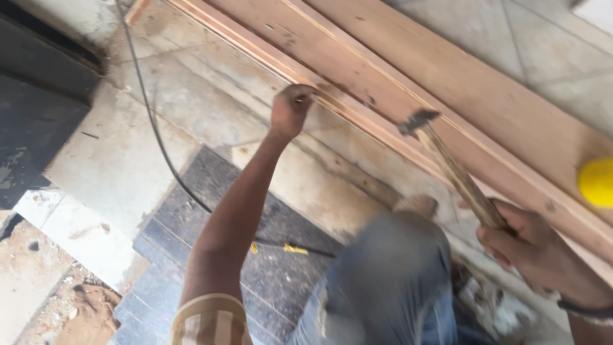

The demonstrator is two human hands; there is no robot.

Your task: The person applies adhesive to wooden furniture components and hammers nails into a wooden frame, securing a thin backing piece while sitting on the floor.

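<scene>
My left hand (290,110) reaches forward with its fingers pinched together at the near edge of a long reddish wooden plank (408,70); what it pinches is too small to make out. My right hand (533,246) grips the wooden handle of a hammer (447,163). The hammer's dark metal head (418,120) hangs just above the plank's edge, to the right of my left hand. The plank runs diagonally from the upper left to the lower right.
A black cable (163,150) snakes across the pale floor tiles and a dark granite slab (211,255). A yellow round object (597,182) sits on the plank at the right edge. My knee in grey jeans (383,275) is below.
</scene>
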